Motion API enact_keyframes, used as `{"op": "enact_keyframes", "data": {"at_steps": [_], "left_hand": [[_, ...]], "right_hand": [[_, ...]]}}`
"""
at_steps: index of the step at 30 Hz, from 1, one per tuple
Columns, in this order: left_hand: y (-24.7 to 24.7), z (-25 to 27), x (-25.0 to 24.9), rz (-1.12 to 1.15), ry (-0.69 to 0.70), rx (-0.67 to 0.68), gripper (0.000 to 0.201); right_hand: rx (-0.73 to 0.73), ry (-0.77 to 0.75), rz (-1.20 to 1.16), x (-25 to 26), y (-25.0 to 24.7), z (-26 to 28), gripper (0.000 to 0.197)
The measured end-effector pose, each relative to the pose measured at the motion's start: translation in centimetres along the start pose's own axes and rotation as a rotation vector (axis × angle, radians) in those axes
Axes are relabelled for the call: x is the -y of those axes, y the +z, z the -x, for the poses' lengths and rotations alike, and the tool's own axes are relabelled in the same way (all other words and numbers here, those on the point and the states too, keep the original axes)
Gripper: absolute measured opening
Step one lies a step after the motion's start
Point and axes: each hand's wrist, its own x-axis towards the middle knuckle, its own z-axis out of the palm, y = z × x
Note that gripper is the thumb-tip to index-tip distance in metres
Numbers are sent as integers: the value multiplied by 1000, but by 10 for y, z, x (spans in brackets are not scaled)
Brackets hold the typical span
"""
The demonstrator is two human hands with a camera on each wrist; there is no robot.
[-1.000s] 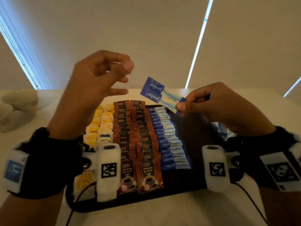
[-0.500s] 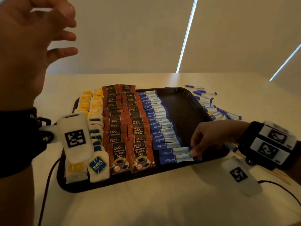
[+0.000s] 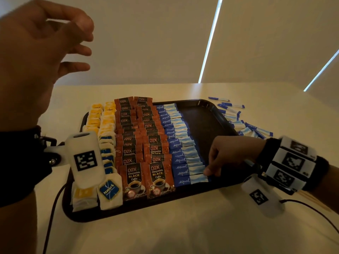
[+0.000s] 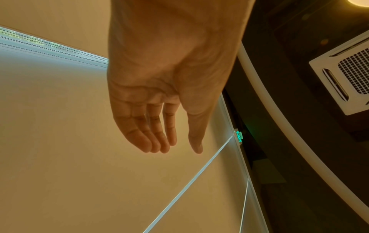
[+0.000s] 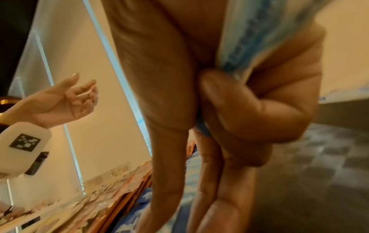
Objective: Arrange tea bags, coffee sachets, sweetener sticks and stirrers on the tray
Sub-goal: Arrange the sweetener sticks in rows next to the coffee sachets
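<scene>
A dark tray holds columns of tea bags, brown coffee sachets and blue sweetener sticks. My right hand is low over the tray's near right. Its fingertips touch the end of a stick near the front of the blue row. In the right wrist view its curled outer fingers grip a bundle of sweetener sticks against the palm, while the other fingers reach down. My left hand hangs raised at the upper left, fingers relaxed and empty.
Loose sweetener sticks lie scattered on the white table to the right of the tray. Thin wooden stirrers show on the table under my right wrist. The tray's right strip is bare. Cables trail from both wrist cameras.
My right hand came down from mid-air with sweetener sticks to the near end of the blue row and stays there. My left hand rose up and left, away from the tray.
</scene>
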Motion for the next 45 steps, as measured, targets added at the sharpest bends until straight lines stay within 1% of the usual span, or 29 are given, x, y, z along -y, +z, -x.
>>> {"op": "enact_keyframes", "data": {"at_steps": [2,4,5,6,7,8,9,11,13,15,17,19,21,23,24,25,27,29,31,32,33,35,36,37,38,39,41,43,45], "left_hand": [[3,3,-2,-5,7,22,52],[5,4,-5,-12,17,27,47],[7,5,-8,-21,20,32,45],[8,6,-10,-35,21,44,43],[11,9,-13,-48,28,70,41],[14,13,-17,-65,38,108,38],[18,18,-21,-90,50,154,37],[32,29,-34,-166,82,263,38],[54,44,-48,-234,117,384,33],[77,60,-60,-271,125,508,32],[98,73,-69,-295,149,626,36],[115,87,-75,-307,169,691,38],[129,101,-79,-331,215,703,38],[138,113,-80,-366,281,657,37],[141,118,-78,-369,283,621,35],[144,122,-76,-357,254,585,33],[146,127,-71,-256,141,510,28],[147,129,-66,-161,29,435,25],[144,131,-63,-139,-44,381,30],[142,133,-61,-131,-67,359,34],[140,134,-60,-119,-84,332,37],[137,138,-58,-117,-80,244,40],[136,140,-57,-127,-64,188,42],[136,142,-55,-134,-45,134,44],[137,144,-52,-142,-27,91,42],[138,146,-50,-152,-5,65,37],[138,149,-47,-186,31,69,27],[133,150,-50,-200,30,143,29],[125,149,-58,-177,-5,226,32]], "right_hand": [[-37,-3,29,-2,-3,-1,30],[-90,-15,63,-3,-7,3,34],[-146,-45,48,-3,-9,7,34],[-233,-105,-22,-3,-11,10,34],[-328,-180,-169,-3,-12,13,35],[-397,-254,-401,-1,-13,17,38],[-418,-329,-694,2,-12,21,41],[-342,-491,-1255,9,-8,33,45],[-253,-662,-1608,18,1,45,45],[-222,-813,-1811,25,12,56,44],[-264,-922,-1931,29,21,62,44],[-327,-968,-1997,31,28,65,42],[-377,-968,-2000,33,34,67,40],[-387,-953,-1977,36,40,70,41],[-372,-953,-1973,38,42,71,40],[-355,-967,-1971,41,43,73,40],[-339,-1003,-1955,44,45,74,39],[-389,-984,-1922,45,46,74,37],[-480,-912,-1812,44,46,70,33],[-498,-872,-1728,43,47,69,31],[-501,-839,-1626,42,49,68,34],[-529,-783,-1405,37,56,65,49],[-526,-778,-1316,35,61,64,47],[-509,-782,-1250,34,66,64,36],[-499,-783,-1203,35,72,65,24],[-519,-776,-1169,35,77,66,20],[-575,-773,-1114,35,80,65,24],[-579,-782,-1071,35,76,68,26],[-542,-790,-968,34,70,73,26]]}}
